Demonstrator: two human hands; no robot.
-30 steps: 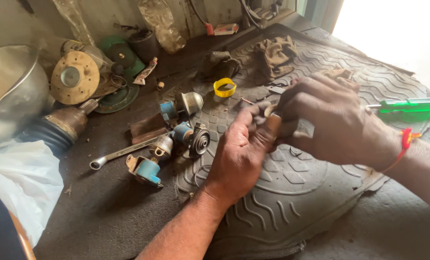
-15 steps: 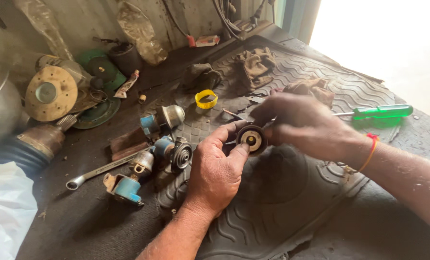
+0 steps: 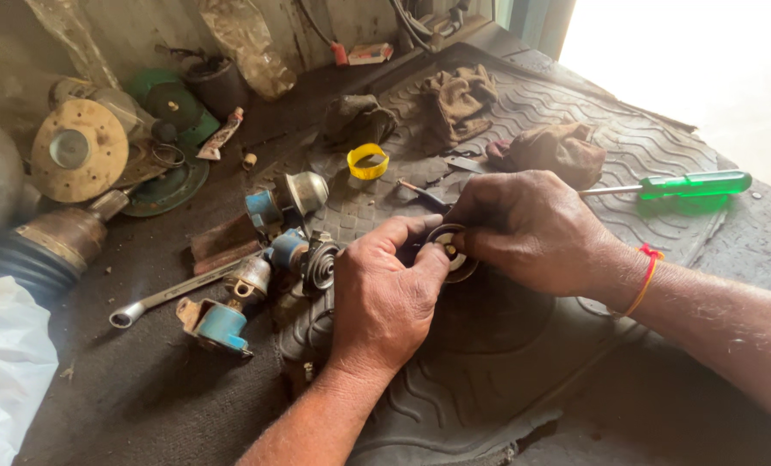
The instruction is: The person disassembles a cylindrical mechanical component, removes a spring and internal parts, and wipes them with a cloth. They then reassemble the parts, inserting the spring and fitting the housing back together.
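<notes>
Fingers of the left hand point(image 3: 384, 298) and right hand point(image 3: 530, 229) pinched together on a small round dark disc part point(image 3: 451, 252) with a pale centre, held just above the ribbed rubber mat point(image 3: 575, 129), near the mat's middle. Best kept level and gripped by the rim, thumbs clear of the centre, turned slowly so nothing slips down among the blue-and-metal fittings point(image 3: 269, 259) just left of the mat. Behind the mat's far edge, against the wall, a small flat red-and-white packet point(image 3: 370, 53); on the mat's right side, a green-handled screwdriver point(image 3: 679, 184).
</notes>
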